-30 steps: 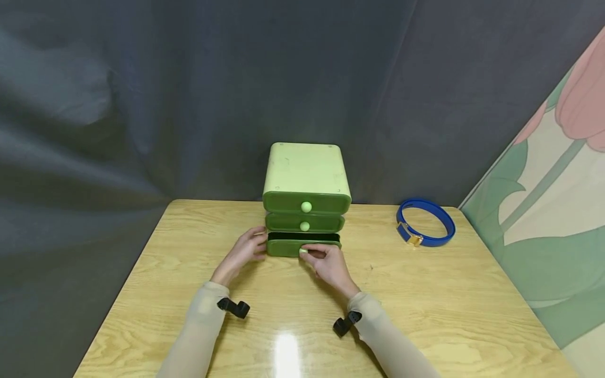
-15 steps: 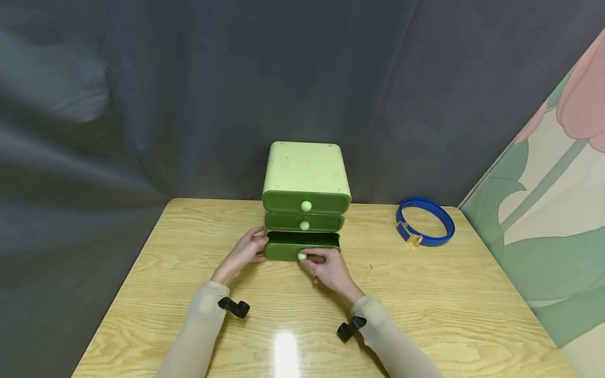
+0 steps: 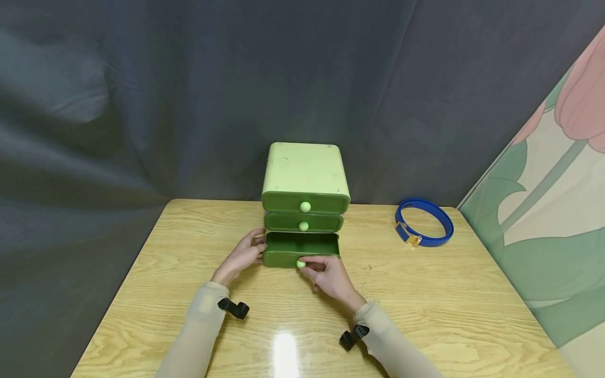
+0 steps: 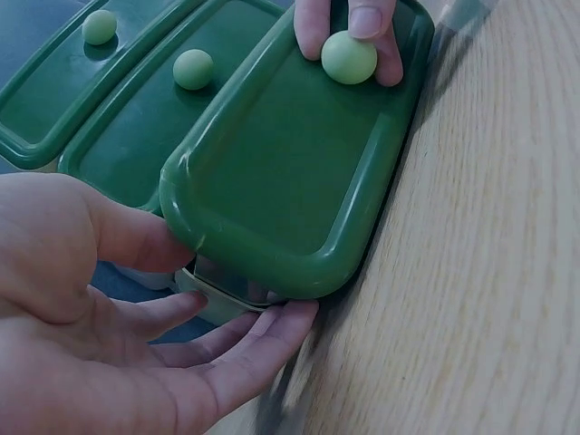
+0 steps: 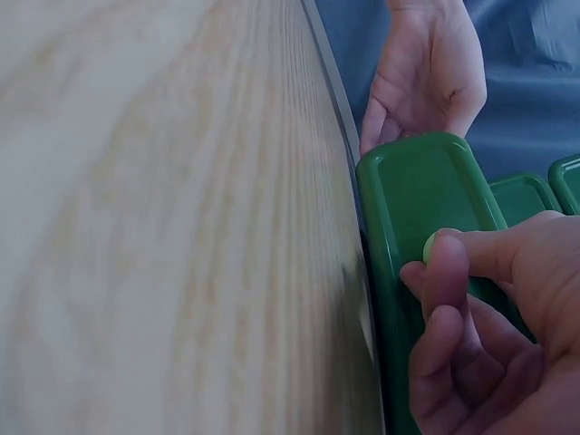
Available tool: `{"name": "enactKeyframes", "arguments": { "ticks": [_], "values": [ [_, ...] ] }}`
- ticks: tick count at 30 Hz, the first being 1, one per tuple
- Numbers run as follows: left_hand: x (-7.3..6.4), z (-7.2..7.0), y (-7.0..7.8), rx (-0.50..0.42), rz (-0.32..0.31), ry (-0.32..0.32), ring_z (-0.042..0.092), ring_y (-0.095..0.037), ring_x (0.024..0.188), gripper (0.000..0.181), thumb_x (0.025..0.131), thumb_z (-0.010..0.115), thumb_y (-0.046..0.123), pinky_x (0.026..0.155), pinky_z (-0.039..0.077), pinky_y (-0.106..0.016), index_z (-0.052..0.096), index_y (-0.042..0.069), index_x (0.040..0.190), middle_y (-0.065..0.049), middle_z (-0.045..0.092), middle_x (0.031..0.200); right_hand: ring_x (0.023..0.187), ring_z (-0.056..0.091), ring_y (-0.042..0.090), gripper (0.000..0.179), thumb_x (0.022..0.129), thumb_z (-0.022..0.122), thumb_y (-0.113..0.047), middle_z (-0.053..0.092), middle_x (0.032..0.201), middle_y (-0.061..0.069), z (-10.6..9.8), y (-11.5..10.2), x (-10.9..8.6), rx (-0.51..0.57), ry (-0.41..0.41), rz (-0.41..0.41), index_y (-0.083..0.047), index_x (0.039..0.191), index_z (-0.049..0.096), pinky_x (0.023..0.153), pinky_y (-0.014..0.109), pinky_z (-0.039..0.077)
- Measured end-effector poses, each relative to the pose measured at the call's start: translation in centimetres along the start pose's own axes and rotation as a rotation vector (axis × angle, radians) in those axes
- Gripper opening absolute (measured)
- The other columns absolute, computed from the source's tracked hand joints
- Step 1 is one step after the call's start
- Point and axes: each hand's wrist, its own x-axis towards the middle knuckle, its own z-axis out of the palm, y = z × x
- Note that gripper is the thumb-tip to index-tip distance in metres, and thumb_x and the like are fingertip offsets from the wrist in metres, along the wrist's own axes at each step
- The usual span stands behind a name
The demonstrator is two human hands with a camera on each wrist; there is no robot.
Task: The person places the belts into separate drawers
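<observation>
A small cabinet (image 3: 306, 168) with a pale green top and three dark green drawers stands at the table's back edge. Its bottom drawer (image 3: 279, 259) is pulled out, and the visible inside looks empty. My right hand (image 3: 333, 278) pinches that drawer's round pale green knob (image 4: 349, 58) between thumb and fingers. On the cabinet's left side, my left hand (image 3: 241, 257) rests with fairly straight fingers. In the left wrist view its thumb touches the edge of the drawer front (image 4: 281, 172), while the other fingers lie along the side below.
A coiled blue belt (image 3: 441, 240) with a gold buckle (image 3: 414, 240) lies at the table's back right. Behind the wooden table (image 3: 425, 304) hangs a dark curtain (image 3: 302, 79). A cloth with a tulip pattern (image 3: 543, 210) covers the right side.
The bottom drawer has slid further out toward me, showing more of its inside. My right hand has moved back with the knob. My left hand has stayed nearly in place.
</observation>
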Motion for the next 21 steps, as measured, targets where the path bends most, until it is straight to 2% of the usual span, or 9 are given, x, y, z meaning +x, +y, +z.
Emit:
{"name": "enactKeyframes", "arguments": {
  "ticks": [12, 21],
  "values": [
    [-0.1, 0.1, -0.2, 0.0, -0.01, -0.001, 0.049, -0.047, 0.145, 0.063, 0.11, 0.041, 0.006, 0.109, 0.051, -0.055, 0.02, 0.001, 0.168, -0.031, 0.037, 0.165, 0.044, 0.056, 0.012, 0.024, 0.099, 0.076, -0.009, 0.082, 0.107, 0.015, 0.2, 0.0, -0.9, -0.006, -0.009, 0.006, -0.011, 0.122, 0.081, 0.045, 0.022, 0.05],
    [0.0, 0.0, -0.2, 0.012, -0.009, 0.006, 0.052, -0.043, 0.141, 0.063, 0.109, 0.043, 0.006, 0.099, 0.055, -0.045, 0.022, 0.001, 0.168, -0.031, 0.04, 0.164, 0.044, 0.057, 0.012, 0.023, 0.099, 0.077, -0.011, 0.082, 0.11, 0.015, 0.1, 0.0, -1.2, -0.014, -0.019, -0.011, -0.011, 0.122, 0.082, 0.045, 0.024, 0.051]
  ]
}}
